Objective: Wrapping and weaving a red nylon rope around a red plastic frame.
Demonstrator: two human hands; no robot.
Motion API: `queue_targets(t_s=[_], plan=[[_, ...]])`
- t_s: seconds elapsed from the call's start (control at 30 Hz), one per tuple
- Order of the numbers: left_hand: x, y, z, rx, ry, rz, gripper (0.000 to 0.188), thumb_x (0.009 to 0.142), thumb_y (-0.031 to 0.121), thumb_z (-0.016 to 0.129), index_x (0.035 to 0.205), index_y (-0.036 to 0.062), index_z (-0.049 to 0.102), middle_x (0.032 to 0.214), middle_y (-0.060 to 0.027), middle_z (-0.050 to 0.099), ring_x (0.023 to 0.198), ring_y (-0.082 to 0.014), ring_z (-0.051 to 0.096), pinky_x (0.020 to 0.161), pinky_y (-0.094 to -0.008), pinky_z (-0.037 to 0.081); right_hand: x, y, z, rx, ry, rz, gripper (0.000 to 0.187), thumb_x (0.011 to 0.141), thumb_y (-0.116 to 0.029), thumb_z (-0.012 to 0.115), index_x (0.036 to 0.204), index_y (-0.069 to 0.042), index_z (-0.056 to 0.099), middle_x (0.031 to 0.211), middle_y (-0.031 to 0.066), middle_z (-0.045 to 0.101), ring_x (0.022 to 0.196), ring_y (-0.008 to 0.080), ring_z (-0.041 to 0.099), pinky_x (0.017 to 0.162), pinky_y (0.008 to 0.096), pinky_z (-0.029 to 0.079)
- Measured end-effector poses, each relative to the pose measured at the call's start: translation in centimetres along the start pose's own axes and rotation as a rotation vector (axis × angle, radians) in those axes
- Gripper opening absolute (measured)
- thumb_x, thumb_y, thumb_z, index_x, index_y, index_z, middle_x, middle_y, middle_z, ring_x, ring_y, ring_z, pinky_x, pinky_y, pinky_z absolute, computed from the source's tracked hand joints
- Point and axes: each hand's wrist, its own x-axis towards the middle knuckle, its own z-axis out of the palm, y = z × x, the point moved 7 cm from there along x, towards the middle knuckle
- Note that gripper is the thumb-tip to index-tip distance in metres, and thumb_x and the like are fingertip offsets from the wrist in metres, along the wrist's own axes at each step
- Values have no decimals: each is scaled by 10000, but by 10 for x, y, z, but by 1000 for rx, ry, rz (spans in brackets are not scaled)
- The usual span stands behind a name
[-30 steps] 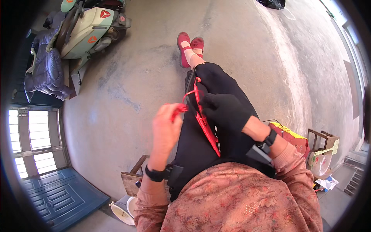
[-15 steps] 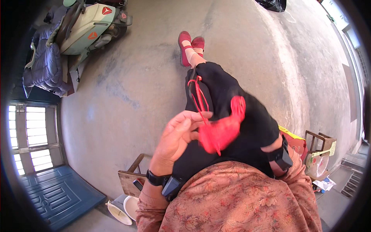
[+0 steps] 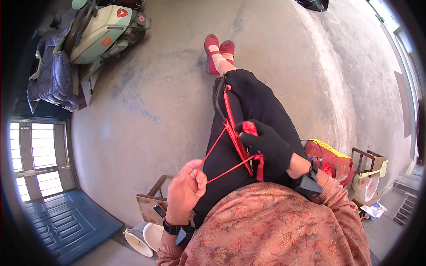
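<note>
Over my lap, on black trousers, runs a length of red knotted cord. Its far end is looped near my knees, beside a thin dark curved piece. My left hand, bare, pinches a loop of thin red cord. Two strands stretch from its fingers to the knotted length, making a wide triangle. My right hand wears a black glove and is closed around a red cord bundle, which pokes out at the thumb. A red tail hangs below that hand.
A red bag with a yellow edge stands at my right, by a small wooden stool. At my left are another wooden stool and white containers. A scooter is parked at the far left, beyond a blue door panel.
My left hand has moved down and left, drawing the cord into a wide loop. The blurred red bundle over my lap has moved up, and my gloved right hand now shows around it.
</note>
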Motion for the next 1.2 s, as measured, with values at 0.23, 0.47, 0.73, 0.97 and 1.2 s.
queue_targets(t_s=[0.23, 0.47, 0.73, 0.97, 1.2], plan=[[-29, -15, 4, 424, 82, -65, 189, 962, 128, 530, 934, -46, 598, 586, 66, 379, 466, -12, 267, 436, -186, 223, 14, 3, 10, -361, 98, -88, 294, 908, -302, 616, 1053, -47, 632, 795, 45, 644, 743, 119, 600, 664, 269, 484], [-21, -5, 13, 242, -32, -82, 227, 955, 200, 547, 881, -12, 585, 562, 43, 381, 454, -45, 280, 413, -203, 229, 8, -32, -123, 402, 409, -354, 369, 974, -342, 494, 1134, -25, 590, 923, 79, 656, 783, 144, 611, 704, 274, 505], [69, 53, 72, 435, -68, 419, 330, 934, 124, 550, 1246, 19, 533, 1278, -169, 528, 1046, -258, 604, 719, -286, 547, 20, -62, -68, 266, 154, -328, 425, 933, -223, 571, 1303, -26, 503, 1158, 118, 608, 1023, 176, 597, 899, 332, 485], [118, -6, 9, 420, 42, 84, 256, 944, 109, 567, 1190, 38, 589, 1063, -40, 647, 875, -124, 635, 703, -281, 546, 40, -49, 2, -534, 89, -381, 370, 815, -37, 624, 1182, -15, 583, 962, 70, 662, 838, 138, 627, 754, 291, 509], [95, 43, 5, 271, 145, 240, 230, 984, 291, 506, 1095, 96, 556, 882, -25, 628, 642, -83, 525, 479, -207, 398, 18, -82, -18, -271, 357, -449, 418, 806, -39, 659, 1211, -11, 560, 1055, 103, 655, 1000, 164, 602, 871, 310, 491]])
